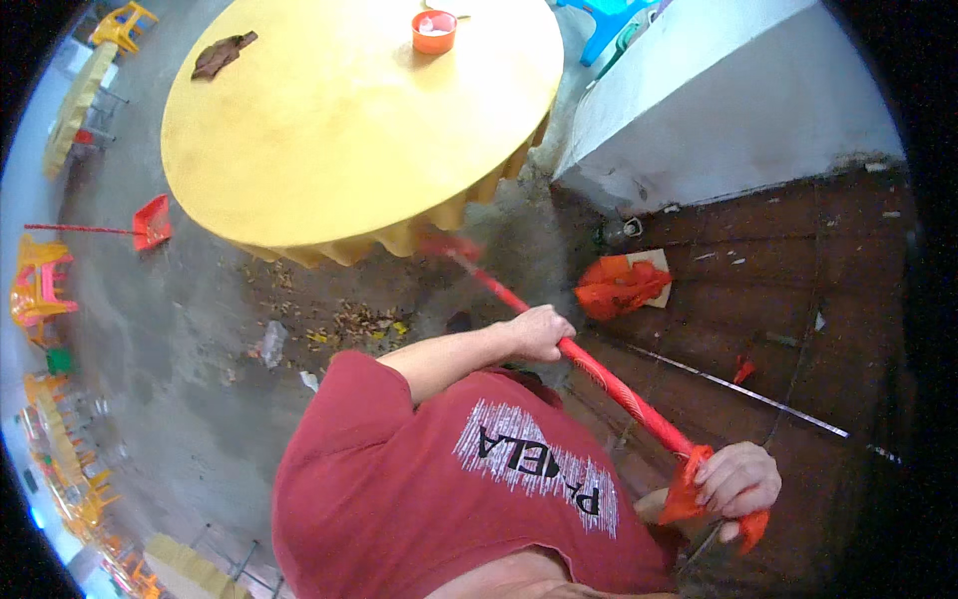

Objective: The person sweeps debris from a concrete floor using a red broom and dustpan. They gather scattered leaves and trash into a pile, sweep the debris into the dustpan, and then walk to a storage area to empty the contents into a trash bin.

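Observation:
My left hand (535, 333) is closed around the middle of a long red broom handle (621, 393). My right hand (737, 479) grips the upper end, with a crumpled orange-red plastic bag (685, 494) bunched against it. A thin dark strand hangs below that hand; I cannot tell what it is. The blurred red broom head (449, 243) is at the tablecloth's hanging edge, partly hidden. Dry brown and yellow litter (359, 326), perhaps leaves or shells, lies scattered on the concrete floor left of the handle.
A round table with a yellow cloth (337, 135) bears an orange tub (434, 34) and a brown rag (221, 56). A long-handled red dustpan (153, 222) is at left. An orange-red bag (621, 287) lies by a white block (718, 127). Clear plastic (274, 344) lies near the litter.

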{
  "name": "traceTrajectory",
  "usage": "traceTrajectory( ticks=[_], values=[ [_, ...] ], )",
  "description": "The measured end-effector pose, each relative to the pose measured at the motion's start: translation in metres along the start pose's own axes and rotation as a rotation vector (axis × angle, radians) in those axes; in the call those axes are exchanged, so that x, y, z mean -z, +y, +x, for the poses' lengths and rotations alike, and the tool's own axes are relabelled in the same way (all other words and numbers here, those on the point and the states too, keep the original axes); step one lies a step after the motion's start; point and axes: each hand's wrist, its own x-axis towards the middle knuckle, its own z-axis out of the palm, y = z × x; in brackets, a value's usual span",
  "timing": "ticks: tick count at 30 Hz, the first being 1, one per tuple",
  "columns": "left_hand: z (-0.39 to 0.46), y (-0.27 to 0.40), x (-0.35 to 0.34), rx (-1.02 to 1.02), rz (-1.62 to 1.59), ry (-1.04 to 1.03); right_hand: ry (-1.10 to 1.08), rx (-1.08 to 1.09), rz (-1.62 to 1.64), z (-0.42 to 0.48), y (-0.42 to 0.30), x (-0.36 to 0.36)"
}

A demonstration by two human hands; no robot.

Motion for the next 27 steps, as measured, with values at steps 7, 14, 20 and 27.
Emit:
traceTrajectory(
  ticks=[7,14,20,27],
  values=[
    [0.068,-0.095,0.012,0.138,0.003,0.558,0.263,0.069,-0.283,0.076,0.102,0.026],
    [0.077,-0.054,0.016,0.420,-0.115,0.298,0.342,0.010,0.115,0.050,0.107,0.132],
    [0.123,-0.046,-0.012,0.691,-0.013,0.971,0.998,-0.279,0.291,-0.007,0.164,0.253],
    [0.231,-0.098,-0.058,0.783,0.004,0.688,0.234,-0.802,-0.652,-0.032,0.148,0.360]
  ],
)
